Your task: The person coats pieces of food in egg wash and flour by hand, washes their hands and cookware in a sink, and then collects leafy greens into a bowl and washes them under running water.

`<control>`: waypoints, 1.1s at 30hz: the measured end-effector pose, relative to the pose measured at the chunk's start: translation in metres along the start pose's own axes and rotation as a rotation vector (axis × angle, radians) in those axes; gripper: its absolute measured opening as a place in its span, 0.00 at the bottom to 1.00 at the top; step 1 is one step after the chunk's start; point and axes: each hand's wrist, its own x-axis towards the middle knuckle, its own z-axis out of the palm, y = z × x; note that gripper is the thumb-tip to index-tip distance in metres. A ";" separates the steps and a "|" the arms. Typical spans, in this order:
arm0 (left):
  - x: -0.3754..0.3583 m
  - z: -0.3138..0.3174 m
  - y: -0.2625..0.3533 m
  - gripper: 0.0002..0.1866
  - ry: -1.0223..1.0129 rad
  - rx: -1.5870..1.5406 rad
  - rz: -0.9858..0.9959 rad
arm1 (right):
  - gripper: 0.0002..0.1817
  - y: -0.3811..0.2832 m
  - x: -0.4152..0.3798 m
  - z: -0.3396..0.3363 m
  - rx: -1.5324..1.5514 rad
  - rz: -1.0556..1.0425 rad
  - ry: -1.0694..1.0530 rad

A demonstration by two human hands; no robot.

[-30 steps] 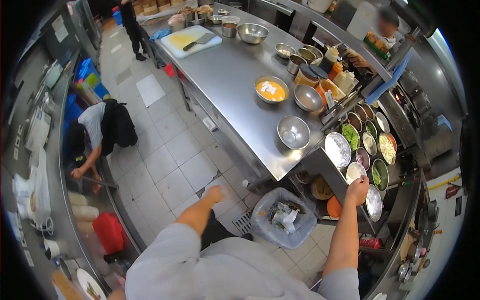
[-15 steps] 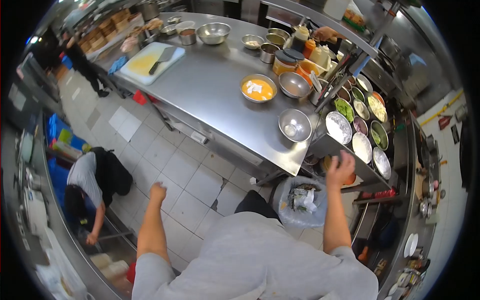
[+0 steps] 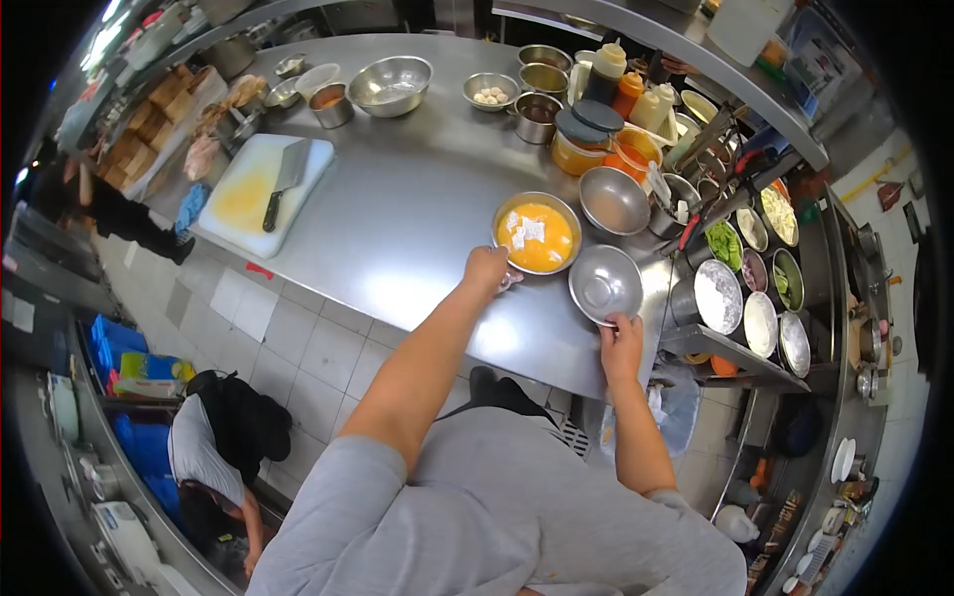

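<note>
A metal bowl (image 3: 500, 221) of orange-yellow liquid, like beaten egg, with white powdery clumps (image 3: 527, 231) on top stands on the steel counter. My left hand (image 3: 489, 270) is closed at its near-left rim, some fingers hidden beneath it. Just to the right sits a metal bowl with nothing visible in it (image 3: 604, 282). My right hand (image 3: 622, 348) grips that bowl's near rim, thumb and fingertips against the metal. Behind the two stands another metal bowl (image 3: 613, 199).
A cleaver (image 3: 288, 179) lies on a white cutting board (image 3: 308, 189) at the left. Sauce bottles (image 3: 628, 91) and tubs line the back. Ingredient pans (image 3: 717, 296) are at the right, a lined bin (image 3: 681, 407) below. Another person (image 3: 207, 452) bends low at the left.
Both hands have come forward over the counter, the left to the egg bowl's rim, the right to the other bowl. My view has shifted closer to the counter.
</note>
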 end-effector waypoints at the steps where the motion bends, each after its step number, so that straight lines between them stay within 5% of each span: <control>1: 0.025 -0.014 -0.002 0.20 0.009 0.349 0.224 | 0.08 -0.005 0.004 0.007 0.022 0.014 -0.027; 2: 0.043 -0.023 -0.006 0.16 0.009 0.693 0.452 | 0.09 -0.020 0.009 0.012 -0.002 -0.041 0.020; 5: -0.001 -0.028 0.049 0.13 0.125 0.571 0.253 | 0.09 -0.043 0.015 0.037 0.045 -0.007 0.041; 11: 0.020 -0.137 0.076 0.16 0.076 0.967 0.595 | 0.09 -0.097 0.022 0.084 -0.150 -0.032 -0.007; 12: 0.014 -0.158 0.094 0.17 0.009 0.877 0.429 | 0.09 -0.120 0.024 0.088 -0.161 -0.009 -0.043; 13: 0.027 -0.182 0.088 0.18 0.093 0.927 0.620 | 0.08 -0.143 0.025 0.090 -0.173 0.017 -0.070; 16: 0.041 -0.251 0.110 0.18 0.045 0.908 0.521 | 0.20 -0.172 0.030 0.115 -0.313 0.034 -0.098; 18: 0.011 -0.281 0.143 0.16 0.039 0.848 0.442 | 0.36 -0.185 0.037 0.136 -0.477 0.283 -0.103; 19: 0.012 -0.301 0.149 0.16 0.046 0.835 0.441 | 0.36 -0.202 0.048 0.135 -0.471 0.288 -0.061; 21: 0.015 -0.341 0.159 0.15 0.038 0.833 0.434 | 0.47 -0.267 0.070 0.107 -0.568 0.641 -0.380; 26: 0.032 -0.414 0.169 0.13 0.053 0.719 0.413 | 0.47 -0.388 0.119 0.042 -0.412 0.057 -0.067; 27: 0.029 -0.424 0.172 0.13 0.022 0.647 0.408 | 0.46 -0.462 0.127 0.010 -0.283 0.046 -0.095; 28: 0.027 -0.433 0.173 0.13 -0.007 0.575 0.401 | 0.43 -0.500 0.138 -0.010 0.064 -0.182 -0.035; 29: 0.031 -0.444 0.170 0.13 -0.010 0.575 0.404 | 0.40 -0.552 0.145 -0.036 -0.121 -0.238 0.051; 30: 0.040 -0.457 0.165 0.13 -0.045 0.480 0.394 | 0.39 -0.572 0.172 -0.049 -0.087 -0.622 0.257; 31: 0.045 -0.467 0.163 0.13 -0.076 0.383 0.384 | 0.36 -0.607 0.198 -0.075 -0.082 -0.592 0.294; 32: 0.033 -0.474 0.168 0.13 -0.070 0.380 0.386 | 0.35 -0.653 0.218 -0.088 0.285 -0.643 0.360; 33: 0.006 -0.477 0.178 0.15 -0.092 0.365 0.389 | 0.34 -0.675 0.257 -0.111 0.151 -0.650 0.594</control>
